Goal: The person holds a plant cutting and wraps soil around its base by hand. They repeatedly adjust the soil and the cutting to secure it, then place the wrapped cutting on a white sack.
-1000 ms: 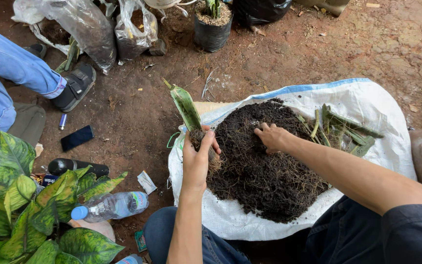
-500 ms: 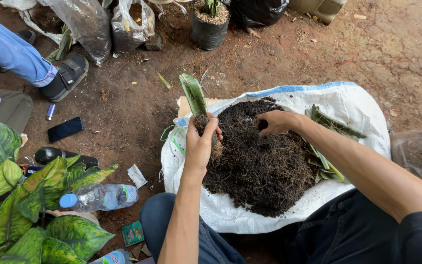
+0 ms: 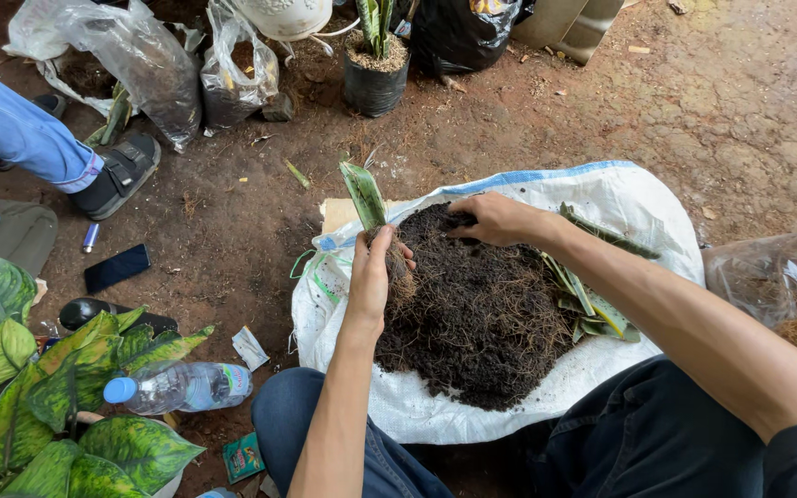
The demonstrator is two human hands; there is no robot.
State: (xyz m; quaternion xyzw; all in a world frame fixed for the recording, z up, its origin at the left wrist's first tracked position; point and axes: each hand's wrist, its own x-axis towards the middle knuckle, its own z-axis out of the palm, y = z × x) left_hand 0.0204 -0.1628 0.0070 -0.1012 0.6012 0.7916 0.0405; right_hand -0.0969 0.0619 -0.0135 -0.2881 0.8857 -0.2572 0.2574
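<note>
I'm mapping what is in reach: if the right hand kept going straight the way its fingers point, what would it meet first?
The right hand points left across the soil pile; first in line is probably the plant cutting in the left hand, though depth is unclear.

We cannot see the fingertips of the right hand (image 3: 500, 219), sunk in the soil heap (image 3: 477, 309) near the far edge of the white sack (image 3: 638, 198). The left hand (image 3: 373, 272) wraps the snake plant cutting (image 3: 364, 195), covering its base. A second person's leg in jeans (image 3: 11, 134) is cut off at the left edge, and the spotted-leaf plant (image 3: 39, 406) by the bottom-left corner.
</note>
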